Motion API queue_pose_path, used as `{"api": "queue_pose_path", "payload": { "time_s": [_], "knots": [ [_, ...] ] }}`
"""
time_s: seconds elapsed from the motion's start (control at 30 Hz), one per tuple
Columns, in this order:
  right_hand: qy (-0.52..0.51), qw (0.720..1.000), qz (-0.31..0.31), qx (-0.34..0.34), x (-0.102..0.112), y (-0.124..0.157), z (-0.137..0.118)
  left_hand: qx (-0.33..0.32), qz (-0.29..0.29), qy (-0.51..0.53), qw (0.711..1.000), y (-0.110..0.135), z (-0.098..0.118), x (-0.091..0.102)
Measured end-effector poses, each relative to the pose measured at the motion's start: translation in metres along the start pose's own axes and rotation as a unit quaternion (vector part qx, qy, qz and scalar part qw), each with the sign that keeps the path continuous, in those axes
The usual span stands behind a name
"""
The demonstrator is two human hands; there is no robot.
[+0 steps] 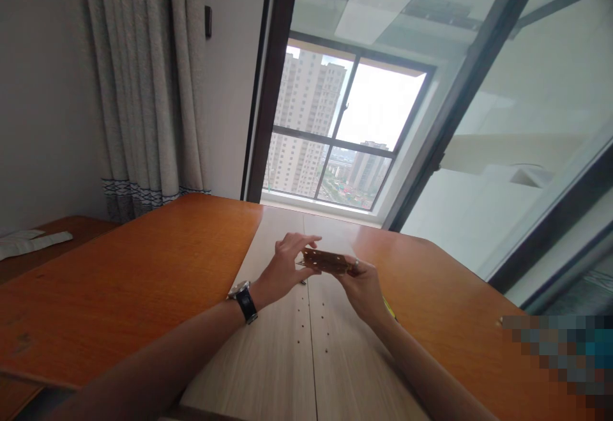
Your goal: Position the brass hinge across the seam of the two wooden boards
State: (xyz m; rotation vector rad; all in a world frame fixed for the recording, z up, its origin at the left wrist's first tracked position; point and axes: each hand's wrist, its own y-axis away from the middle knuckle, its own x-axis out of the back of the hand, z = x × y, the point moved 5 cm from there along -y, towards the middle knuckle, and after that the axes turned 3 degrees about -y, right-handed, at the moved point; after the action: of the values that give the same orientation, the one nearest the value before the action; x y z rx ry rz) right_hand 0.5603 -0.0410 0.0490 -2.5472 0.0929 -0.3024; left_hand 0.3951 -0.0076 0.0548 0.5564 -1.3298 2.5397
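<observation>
Your right hand (361, 290) has a narrow pinch on the right end of the brass hinge (328, 261), with the thumb on top and the fingers curled beneath, so that end looks secure. Your left hand (282, 271) is more open: its fingers (304, 240) reach over the hinge's left end, but you cannot tell from this view whether they are pressing on the metal or only hovering just above it. Let the right hand carry the weight and use the left fingertips lightly, so neither hand twists the plate. Pinch at the edges, leaving the screw holes uncovered and in view. The hinge sits between your hands, roughly level, just above the pale wood board (268, 357) and not resting on it. The board has rows of small holes (311, 338) beneath your hands, so holding the hinge low and square to the seam down the board's middle gives you the steadiest line of sight. A small dark speck (302, 282), too small to identify, lies just under the left hand. Something yellow (389, 309) shows past your right wrist, mostly hidden. Your watch (245, 301) is on the left wrist, well clear of the hinge. An orange wood table (119, 280) runs along both sides of the board.
</observation>
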Motion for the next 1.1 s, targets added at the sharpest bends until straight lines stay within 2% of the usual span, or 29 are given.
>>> {"api": "queue_pose_path", "payload": {
  "time_s": [0.13, 0.23, 0.3, 0.4, 0.47, 0.53, 0.63, 0.73, 0.8, 0.93, 1.0, 1.1],
  "knots": [
    [0.094, 0.995, -0.004, 0.04, 0.003, 0.002, -0.005, -0.04, 0.001, -0.072, 0.997, 0.001, 0.002, 0.002],
    [0.161, 0.985, 0.015, 0.053, 0.006, 0.003, -0.008, -0.035, 0.001, -0.068, 0.997, 0.001, 0.003, 0.003],
    [0.168, 0.984, 0.03, 0.051, 0.008, 0.002, -0.01, -0.007, 0.008, -0.017, 1.0, 0.0, 0.001, 0.003],
    [0.159, 0.986, 0.026, 0.035, 0.009, -0.001, -0.009, 0.081, 0.021, 0.126, 0.988, -0.002, -0.008, -0.001],
    [0.143, 0.99, 0.006, 0.007, 0.008, -0.003, -0.005, 0.15, 0.003, 0.248, 0.957, -0.001, -0.015, -0.009],
    [0.116, 0.993, -0.007, -0.02, 0.007, -0.005, 0.0, 0.212, -0.023, 0.348, 0.913, 0.002, -0.022, -0.018],
    [0.068, 0.997, -0.018, -0.043, 0.004, -0.006, 0.007, 0.282, -0.057, 0.428, 0.857, 0.008, -0.028, -0.027],
    [0.012, 0.998, -0.013, -0.067, 0.002, -0.008, 0.013, 0.309, -0.118, 0.489, 0.807, 0.012, -0.025, -0.034],
    [-0.015, 0.996, -0.002, -0.085, 0.002, -0.009, 0.014, 0.306, -0.149, 0.518, 0.784, 0.012, -0.019, -0.035],
    [-0.043, 0.992, -0.014, -0.118, 0.001, -0.009, 0.012, 0.283, -0.188, 0.543, 0.768, 0.011, -0.009, -0.034],
    [-0.045, 0.991, 0.001, -0.126, 0.003, -0.008, 0.01, 0.281, -0.193, 0.545, 0.766, 0.011, -0.007, -0.035],
    [-0.026, 0.992, 0.052, -0.114, 0.01, -0.008, 0.006, 0.301, -0.13, 0.505, 0.798, 0.011, -0.015, -0.033]
  ]
}}
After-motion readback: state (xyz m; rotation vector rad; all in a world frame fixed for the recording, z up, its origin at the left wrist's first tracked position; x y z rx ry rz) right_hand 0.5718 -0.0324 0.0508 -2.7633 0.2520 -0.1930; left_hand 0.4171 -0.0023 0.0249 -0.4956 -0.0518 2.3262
